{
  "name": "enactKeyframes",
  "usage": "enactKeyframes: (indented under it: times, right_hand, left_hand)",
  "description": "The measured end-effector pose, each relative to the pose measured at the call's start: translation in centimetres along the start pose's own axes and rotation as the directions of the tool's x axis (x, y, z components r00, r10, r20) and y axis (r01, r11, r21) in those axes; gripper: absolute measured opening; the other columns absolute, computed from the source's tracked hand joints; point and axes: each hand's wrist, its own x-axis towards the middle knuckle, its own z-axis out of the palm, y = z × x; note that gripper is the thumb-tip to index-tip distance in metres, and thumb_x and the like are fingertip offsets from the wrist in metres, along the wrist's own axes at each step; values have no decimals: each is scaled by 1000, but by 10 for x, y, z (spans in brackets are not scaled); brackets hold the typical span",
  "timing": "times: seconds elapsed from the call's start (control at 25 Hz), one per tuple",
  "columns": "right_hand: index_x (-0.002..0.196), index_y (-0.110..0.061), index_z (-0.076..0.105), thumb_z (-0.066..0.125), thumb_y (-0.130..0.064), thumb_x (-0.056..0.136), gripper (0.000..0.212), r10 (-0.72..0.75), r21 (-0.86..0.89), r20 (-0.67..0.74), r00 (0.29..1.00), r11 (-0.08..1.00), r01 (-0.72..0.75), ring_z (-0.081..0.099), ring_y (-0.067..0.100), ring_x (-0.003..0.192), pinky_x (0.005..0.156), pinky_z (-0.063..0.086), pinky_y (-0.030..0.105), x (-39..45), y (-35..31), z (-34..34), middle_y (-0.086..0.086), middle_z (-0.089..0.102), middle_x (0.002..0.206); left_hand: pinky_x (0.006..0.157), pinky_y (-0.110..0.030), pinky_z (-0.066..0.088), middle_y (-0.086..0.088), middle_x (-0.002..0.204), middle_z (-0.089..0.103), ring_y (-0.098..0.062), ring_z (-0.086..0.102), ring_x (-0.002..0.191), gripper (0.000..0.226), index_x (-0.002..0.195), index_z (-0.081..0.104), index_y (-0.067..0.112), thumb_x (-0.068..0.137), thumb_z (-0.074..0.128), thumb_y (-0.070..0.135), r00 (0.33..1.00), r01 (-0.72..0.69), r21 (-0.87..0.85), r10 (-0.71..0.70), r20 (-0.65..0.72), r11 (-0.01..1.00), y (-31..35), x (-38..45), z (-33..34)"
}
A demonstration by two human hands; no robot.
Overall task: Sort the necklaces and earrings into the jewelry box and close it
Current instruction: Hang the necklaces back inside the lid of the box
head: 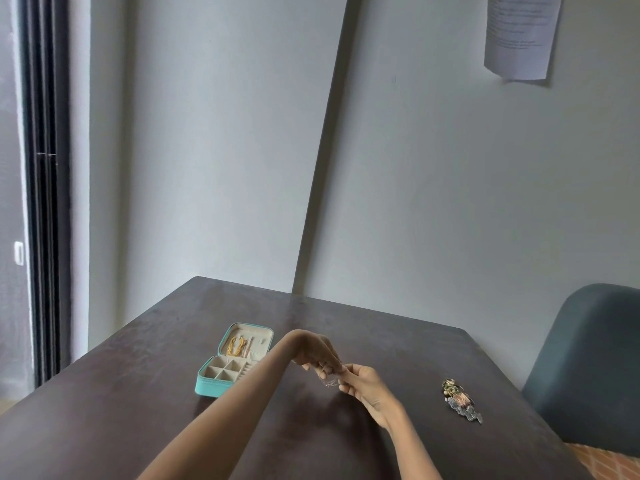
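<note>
1. Both our hands meet above the dark table [138,393]: our left hand [317,355] and right hand [363,381] each pinch a thin silvery chain [329,382], fingers curled on it; its type is too small to tell.
2. To the right, well apart, a heap of jewelry [460,400] lies on the table.
3. Left of our hands stands the teal jewelry box [211,388], lid open, gold chains [235,344] in the lid.
4. Beyond, a grey chair [595,358] and a paper sheet [519,36] on the wall.
</note>
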Motion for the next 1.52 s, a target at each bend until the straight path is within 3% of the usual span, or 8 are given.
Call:
enactKeyframes:
  times: [0.28,0.52,0.8,0.92,1.0,1.12,1.4,1.52]
  right_hand:
    - [74,-12,66,70,-20,82,11,-38,46,0,999,998,38,45,7,62,68,46,17,0,0,0,-2,50,65]
    - [77,-13,70,74,-22,78,9,-42,27,3,999,999,42,42,10,66,69,39,23,-3,1,0,2,48,71]
    - [88,-3,69,68,-12,83,10,-29,163,-24,999,986,33,48,10,66,69,50,20,0,0,-3,1,55,70]
    - [87,-3,68,66,-10,85,8,-20,204,-34,999,979,27,59,9,68,71,53,21,-2,-4,-2,4,60,73]
    - [85,-2,66,66,-11,85,9,-3,224,-54,999,974,15,62,8,67,71,53,21,-3,-6,-2,5,60,72]
    - [86,-3,65,64,-10,86,7,31,292,-138,990,956,10,58,9,62,66,53,21,1,-4,-2,4,58,69]
    - [79,-8,65,67,-9,85,6,74,253,-290,954,967,2,52,11,65,65,50,22,4,-6,8,4,57,70]
    - [76,-9,63,68,-8,83,9,100,330,-325,940,944,14,52,12,66,66,49,22,2,-8,10,4,57,71]
  left_hand:
    - [54,-23,29,3,64,47,-8,42,54,14,89,60,14,92,55,27,996,29,178,-14,-84,984,19,4,0]
    - [79,-30,42,4,69,57,-8,53,62,27,70,55,15,95,48,25,993,96,440,-57,-99,893,40,9,7]
    - [61,-22,39,7,62,58,-4,51,55,12,83,55,14,91,57,23,991,19,277,18,-131,961,37,8,2]
    - [67,-19,44,-3,92,59,-8,54,72,41,126,48,9,88,62,11,981,-88,-28,82,-174,996,35,-2,0]
    - [78,-19,49,-15,113,56,-15,59,88,49,133,45,7,87,61,1,975,-138,-73,123,-183,988,35,-6,-2]
    - [96,-27,46,-19,128,55,-26,56,117,50,132,49,7,85,62,-3,969,-142,-43,130,-213,989,36,-10,-3]
    - [99,-31,43,-12,131,56,-25,55,119,52,130,52,9,81,61,-5,922,39,266,68,-380,963,42,3,2]
    - [106,-36,28,-3,138,48,-22,43,129,51,130,53,16,82,60,0,881,113,384,87,-466,916,41,7,8]
